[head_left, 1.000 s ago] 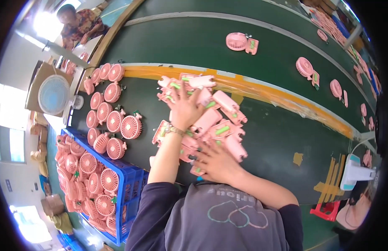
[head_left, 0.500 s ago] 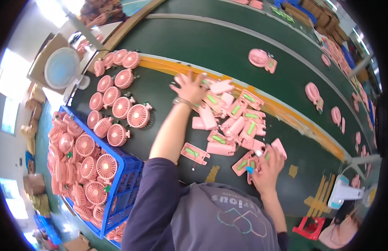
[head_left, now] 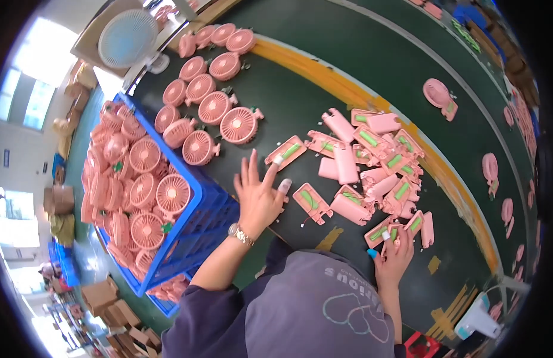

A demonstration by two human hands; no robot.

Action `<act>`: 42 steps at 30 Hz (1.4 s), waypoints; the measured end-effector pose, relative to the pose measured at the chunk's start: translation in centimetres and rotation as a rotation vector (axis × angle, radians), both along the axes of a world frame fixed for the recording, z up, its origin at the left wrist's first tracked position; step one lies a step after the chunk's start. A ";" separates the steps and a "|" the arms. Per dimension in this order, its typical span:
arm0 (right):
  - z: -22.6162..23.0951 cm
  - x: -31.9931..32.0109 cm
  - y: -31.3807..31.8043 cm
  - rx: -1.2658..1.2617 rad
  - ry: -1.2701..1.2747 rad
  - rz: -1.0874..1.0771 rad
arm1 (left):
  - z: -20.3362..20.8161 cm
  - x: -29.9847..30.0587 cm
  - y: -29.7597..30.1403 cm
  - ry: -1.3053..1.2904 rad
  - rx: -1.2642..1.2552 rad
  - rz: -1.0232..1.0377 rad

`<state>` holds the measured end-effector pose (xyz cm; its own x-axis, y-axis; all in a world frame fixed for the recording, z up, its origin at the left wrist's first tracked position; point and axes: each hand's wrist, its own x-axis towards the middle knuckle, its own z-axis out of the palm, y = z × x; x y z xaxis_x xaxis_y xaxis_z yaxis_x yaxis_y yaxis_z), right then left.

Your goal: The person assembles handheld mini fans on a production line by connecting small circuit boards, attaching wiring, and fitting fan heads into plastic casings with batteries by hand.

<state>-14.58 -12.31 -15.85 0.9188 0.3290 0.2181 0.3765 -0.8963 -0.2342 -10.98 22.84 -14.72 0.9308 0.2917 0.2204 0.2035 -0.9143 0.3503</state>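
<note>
My left hand lies flat on the green table with its fingers spread, holding nothing. Its fingertips reach toward a pink handle half with a green battery, and another handle half lies just to its right. My right hand sits at the near edge of a pile of pink handle halves, its fingertips pinching one pink handle half. Left of my left hand stand several round pink fan heads on the table.
A blue crate heaped with pink fan heads stands at my left. Beyond a yellow stripe runs a green belt with assembled pink fans. A white fan stands far left. A white device is at lower right.
My left hand has drawn back from the far side of the pile to the table near the fan heads. My right hand still works at the pile's near edge.
</note>
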 end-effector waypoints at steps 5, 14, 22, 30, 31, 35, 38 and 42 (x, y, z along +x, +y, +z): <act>1.4 0.5 1.2 0.598 0.095 -0.210 | -1.7 4.5 -4.2 -0.250 -0.105 -0.044; -1.6 -4.0 -7.1 0.039 0.072 -0.140 | -3.2 8.9 -9.8 -0.418 -0.408 -0.064; 2.9 -2.7 -6.2 0.425 0.142 -0.334 | -4.1 9.7 -10.2 -0.502 -0.682 0.050; 0.3 -3.7 -16.4 1.806 0.486 -0.767 | -1.0 6.3 -2.4 -0.710 -0.626 -0.057; 0.4 -3.6 -15.5 1.755 0.427 -0.864 | -1.0 5.4 -0.5 -0.710 -0.542 0.045; 0.3 -5.5 -17.7 1.400 0.452 -0.744 | -0.2 7.1 4.3 -0.518 -0.252 0.172; 3.7 -5.4 -13.2 1.245 0.427 -0.890 | 1.6 10.8 4.9 -0.314 0.107 0.060; 1.9 -2.4 -14.0 0.908 0.426 -0.680 | -3.7 13.7 11.2 0.091 0.423 0.038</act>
